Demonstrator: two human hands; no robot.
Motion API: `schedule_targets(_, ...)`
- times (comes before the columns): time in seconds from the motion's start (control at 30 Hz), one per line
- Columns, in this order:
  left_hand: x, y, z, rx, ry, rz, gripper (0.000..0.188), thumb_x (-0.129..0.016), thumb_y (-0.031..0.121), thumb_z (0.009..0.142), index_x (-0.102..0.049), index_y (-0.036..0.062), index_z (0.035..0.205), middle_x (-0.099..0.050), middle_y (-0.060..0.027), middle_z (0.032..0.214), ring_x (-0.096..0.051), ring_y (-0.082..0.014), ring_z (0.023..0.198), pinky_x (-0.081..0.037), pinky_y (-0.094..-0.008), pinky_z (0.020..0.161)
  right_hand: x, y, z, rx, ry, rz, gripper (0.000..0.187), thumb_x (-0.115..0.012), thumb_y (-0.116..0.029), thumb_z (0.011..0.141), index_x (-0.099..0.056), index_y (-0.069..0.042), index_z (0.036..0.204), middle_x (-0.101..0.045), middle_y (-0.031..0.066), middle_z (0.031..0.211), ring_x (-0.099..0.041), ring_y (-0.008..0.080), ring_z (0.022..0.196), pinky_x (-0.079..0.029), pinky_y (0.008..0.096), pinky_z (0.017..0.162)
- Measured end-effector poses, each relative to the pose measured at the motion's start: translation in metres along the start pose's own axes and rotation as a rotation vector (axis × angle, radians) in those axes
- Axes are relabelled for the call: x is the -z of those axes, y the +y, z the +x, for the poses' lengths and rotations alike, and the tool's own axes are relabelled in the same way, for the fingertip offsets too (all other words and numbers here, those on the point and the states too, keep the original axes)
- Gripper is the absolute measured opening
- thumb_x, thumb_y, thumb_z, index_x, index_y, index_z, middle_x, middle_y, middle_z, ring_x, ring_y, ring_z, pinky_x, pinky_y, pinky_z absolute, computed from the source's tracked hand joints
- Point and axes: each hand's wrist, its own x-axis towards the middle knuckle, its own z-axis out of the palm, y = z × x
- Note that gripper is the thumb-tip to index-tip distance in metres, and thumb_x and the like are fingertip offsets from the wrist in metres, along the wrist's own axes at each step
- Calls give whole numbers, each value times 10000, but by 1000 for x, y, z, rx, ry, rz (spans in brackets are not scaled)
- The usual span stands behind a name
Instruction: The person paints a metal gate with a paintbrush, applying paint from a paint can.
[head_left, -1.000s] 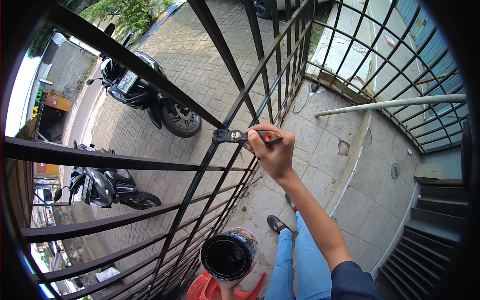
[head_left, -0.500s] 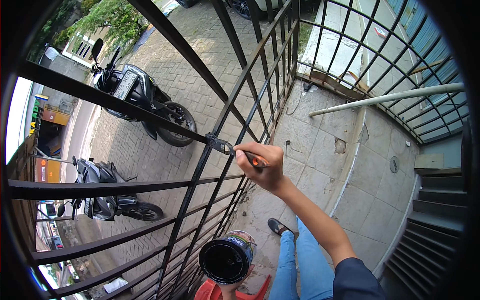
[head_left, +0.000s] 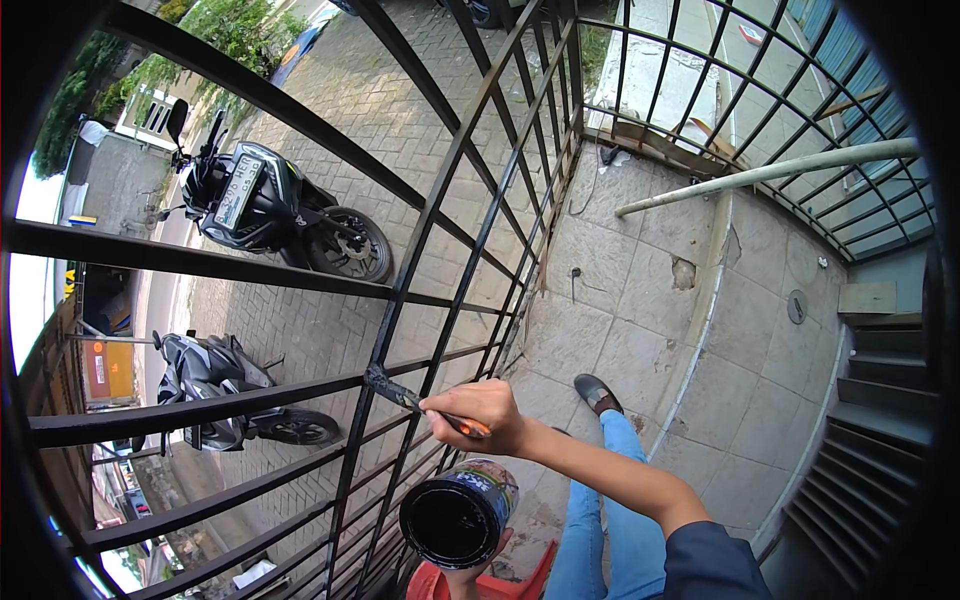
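Observation:
My right hand [head_left: 483, 415] is closed round the handle of a paintbrush [head_left: 468, 426]. The brush's dark, paint-covered bristles touch a rail of the black metal fence [head_left: 385, 335], close to where a crossbar joins it. Wet-looking black paint shines on parts of the rail. Lower down, my left hand [head_left: 478, 572] grips a paint can [head_left: 488, 490] from beneath and its right side. The can is tilted toward me, with black paint inside and on its rim. Most of the left hand's fingers are hidden by the can.
A red plastic stool or chair [head_left: 535, 575] stands under the can. Beyond the fence are two motorcycles, one nearer [head_left: 270, 210] and one lower [head_left: 225, 390], on paving. A pale pole [head_left: 760, 180] slants over the tiled floor [head_left: 575, 345] at right. Dark steps or slats [head_left: 860, 480] lie far right.
My right hand has moved the brush down and left along the fence rail, from a higher joint to a lower one. My left hand still holds the can. One foot has shifted right.

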Motion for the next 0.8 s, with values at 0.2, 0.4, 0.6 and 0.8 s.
schedule_targets(0.2, 5, -13, -16, -34, 22, 47, 577, -839, 293, 561, -599, 77, 1038, -603, -58, 1003, -572, -206, 900, -468, -320, 797, 31, 38, 32, -173, 232, -41, 61, -618, -72, 749, -641, -16, 761, -623, 82, 637, -583, 163, 481, -452, 248, 459)
schedule_targets(0.4, 11, 1, -19, -80, 66, 109, 598, -854, 265, 539, -592, 60, 1035, -599, -60, 1002, -573, -191, 899, -477, -309, 778, 64, 71, 80, -126, 555, -221, 80, -587, -99, 797, -624, -31, 781, -564, 75, 564, -518, 152, 428, -389, 263, 420)
schedule_targets(0.6, 8, 4, -8, 47, 78, -92, 648, -863, 215, 524, -558, 35, 1067, -585, -70, 1016, -566, -185, 914, -481, -302, 778, 35, 45, 39, -75, 210, -141, 60, -613, -77, 742, -638, -26, 759, -592, 67, 584, -570, 156, 471, -425, 254, 448)
schedule_targets(0.8, -4, 25, 15, 25, 69, 3, 675, -863, 197, 520, -539, 28, 1088, -577, -74, 1027, -563, -185, 921, -481, -300, 782, 81, 59, 98, -12, 375, -357, 69, -613, -44, 756, -637, -15, 813, -587, 85, 605, -564, 167, 482, -420, 251, 444)
